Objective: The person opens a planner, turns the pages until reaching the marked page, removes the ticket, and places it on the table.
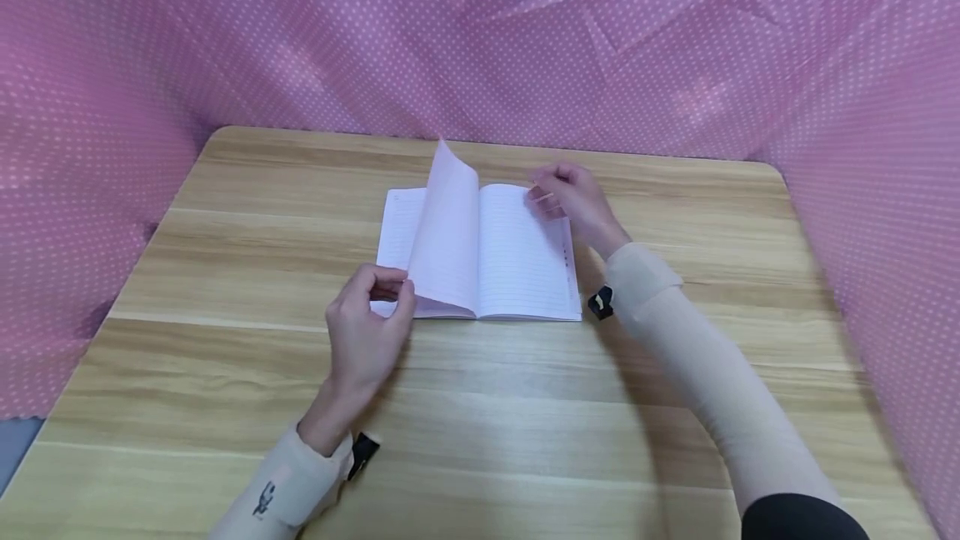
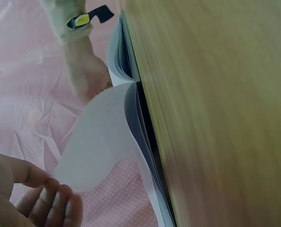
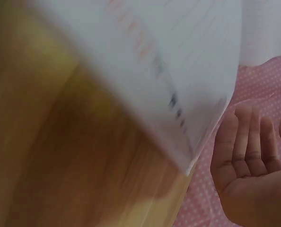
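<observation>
An open notebook (image 1: 525,257) with lined white pages lies on the wooden table. One page (image 1: 446,232) stands lifted from its left side, curving up from the spine. My left hand (image 1: 369,323) pinches the outer lower corner of that page between thumb and fingers; the left wrist view shows the fingertips at the edge of the page (image 2: 95,142). Over the notebook's upper right corner hovers my right hand (image 1: 573,200), its fingers loosely bent. In the right wrist view the right hand (image 3: 249,165) holds nothing and sits beside the page corner (image 3: 190,161).
The wooden table (image 1: 480,415) extends around the notebook on all sides. Pink dotted cloth (image 1: 480,40) hangs behind the table and along both sides. Each wrist carries a small black strap piece, such as the right one (image 1: 601,303).
</observation>
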`<state>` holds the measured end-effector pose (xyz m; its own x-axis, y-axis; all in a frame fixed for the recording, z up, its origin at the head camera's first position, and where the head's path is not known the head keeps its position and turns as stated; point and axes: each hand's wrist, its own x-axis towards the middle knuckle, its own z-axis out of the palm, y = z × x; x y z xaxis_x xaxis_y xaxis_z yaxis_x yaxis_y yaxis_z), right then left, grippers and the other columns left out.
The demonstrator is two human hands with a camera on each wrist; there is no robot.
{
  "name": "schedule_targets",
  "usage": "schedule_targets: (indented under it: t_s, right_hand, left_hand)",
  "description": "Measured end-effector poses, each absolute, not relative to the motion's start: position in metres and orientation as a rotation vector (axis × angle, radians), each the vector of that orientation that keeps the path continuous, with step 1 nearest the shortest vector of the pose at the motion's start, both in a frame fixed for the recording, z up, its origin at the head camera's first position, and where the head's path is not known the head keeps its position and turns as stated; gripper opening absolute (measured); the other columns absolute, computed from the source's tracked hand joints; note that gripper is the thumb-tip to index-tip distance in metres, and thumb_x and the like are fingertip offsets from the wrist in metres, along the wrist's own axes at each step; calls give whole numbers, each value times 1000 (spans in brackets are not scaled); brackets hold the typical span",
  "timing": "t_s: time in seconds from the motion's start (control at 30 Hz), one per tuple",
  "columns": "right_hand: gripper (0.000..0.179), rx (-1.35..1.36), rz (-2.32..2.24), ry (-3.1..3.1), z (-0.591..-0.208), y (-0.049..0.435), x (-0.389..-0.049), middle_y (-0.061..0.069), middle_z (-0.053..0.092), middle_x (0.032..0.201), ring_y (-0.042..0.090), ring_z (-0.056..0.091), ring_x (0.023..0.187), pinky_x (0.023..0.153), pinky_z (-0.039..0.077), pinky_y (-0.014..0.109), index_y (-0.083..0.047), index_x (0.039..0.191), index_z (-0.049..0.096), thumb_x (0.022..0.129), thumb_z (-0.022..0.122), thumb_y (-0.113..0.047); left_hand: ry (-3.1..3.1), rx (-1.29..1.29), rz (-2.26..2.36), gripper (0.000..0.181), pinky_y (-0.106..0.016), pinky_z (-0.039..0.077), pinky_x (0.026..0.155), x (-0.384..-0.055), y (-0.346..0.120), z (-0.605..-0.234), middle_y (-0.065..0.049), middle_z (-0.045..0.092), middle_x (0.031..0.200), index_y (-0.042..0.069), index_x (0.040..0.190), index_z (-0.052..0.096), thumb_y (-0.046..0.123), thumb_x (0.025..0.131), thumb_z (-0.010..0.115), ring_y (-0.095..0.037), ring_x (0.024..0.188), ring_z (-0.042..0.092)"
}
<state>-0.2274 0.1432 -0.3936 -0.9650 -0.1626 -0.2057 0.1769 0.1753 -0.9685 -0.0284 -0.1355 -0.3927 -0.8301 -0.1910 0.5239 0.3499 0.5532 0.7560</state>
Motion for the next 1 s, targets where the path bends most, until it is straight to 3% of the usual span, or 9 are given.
schedule_targets:
  t_s: [0.2, 0.47, 0.67, 1.0]
  right_hand:
    - [20, -19, -1575, 2506, -402, 154, -234, 11, 69, 111, 20, 62, 92, 79, 56, 31, -3, 122, 72, 110, 66, -19]
    - [22, -122, -1160, 2800, -411, 159, -243, 15, 65, 112, 30, 60, 100, 82, 51, 43, -6, 125, 74, 105, 72, -14]
    - [27, -167, -951, 2873, -412, 154, -246, 16, 62, 112, 31, 60, 97, 80, 51, 44, -4, 130, 75, 104, 73, -13]
    - [32, -149, -840, 2890, -411, 148, -254, 16, 62, 113, 32, 61, 99, 82, 51, 45, -7, 136, 72, 104, 74, -14]
  left_hand:
    - [-2353, -35, -1264, 10, -12, 51, 72, -39, -151, -389, -15, 74, 86, -6, 101, 71, -9, 92, 72, -26, 75, 72]
    - [-2555, 53, -1221, 28, -18, 52, 67, -53, -169, -387, -11, 69, 82, -5, 119, 74, -9, 91, 70, -23, 73, 69]
    - [-2725, 64, -1138, 23, -33, 54, 66, -66, -180, -385, -11, 69, 81, -6, 110, 79, -7, 91, 67, -25, 72, 66]
    - [-2956, 33, -1026, 15, -42, 53, 67, -88, -201, -382, -14, 68, 86, -6, 105, 80, -5, 97, 67, -29, 75, 63]
